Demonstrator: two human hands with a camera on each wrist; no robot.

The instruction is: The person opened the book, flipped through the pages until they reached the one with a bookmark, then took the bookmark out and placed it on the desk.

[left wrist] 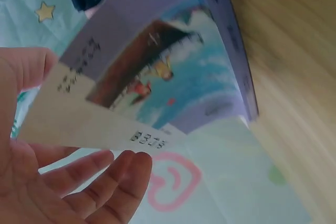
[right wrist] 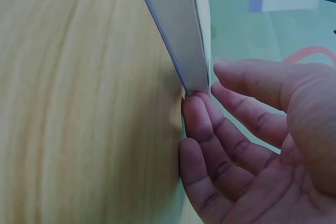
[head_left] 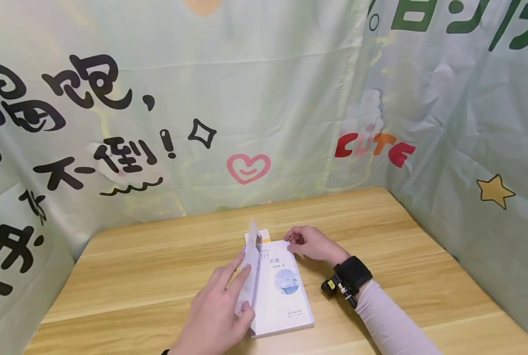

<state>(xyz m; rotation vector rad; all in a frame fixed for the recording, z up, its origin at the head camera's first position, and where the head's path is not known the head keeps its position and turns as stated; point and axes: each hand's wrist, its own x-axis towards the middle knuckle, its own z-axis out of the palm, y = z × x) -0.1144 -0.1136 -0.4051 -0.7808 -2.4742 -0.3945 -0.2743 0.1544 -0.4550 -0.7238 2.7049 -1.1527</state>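
Observation:
A paperback book (head_left: pixel 286 291) lies on the table, its front cover (head_left: pixel 247 286) raised nearly upright along the left side. The white title page carries printed characters and a round blue picture. At the cover's free edge, my left hand (head_left: pixel 221 303) holds it between thumb and fingers. The left wrist view shows the cover's purple and cream outside (left wrist: pixel 157 77) with a painted boat scene. My right hand (head_left: pixel 310 242) grips the book's far right corner; in the right wrist view its curled fingers (right wrist: pixel 198 116) meet the corner of the page block (right wrist: pixel 181 30), thumb over the page side.
A small white and orange piece (head_left: pixel 264 235) shows beyond the book's top edge. The wooden table (head_left: pixel 148 266) is backed by a printed cloth (head_left: pixel 290 98) hanging behind and at the sides. A black wrist strap with a small camera (head_left: pixel 353 273) sits on the right wrist.

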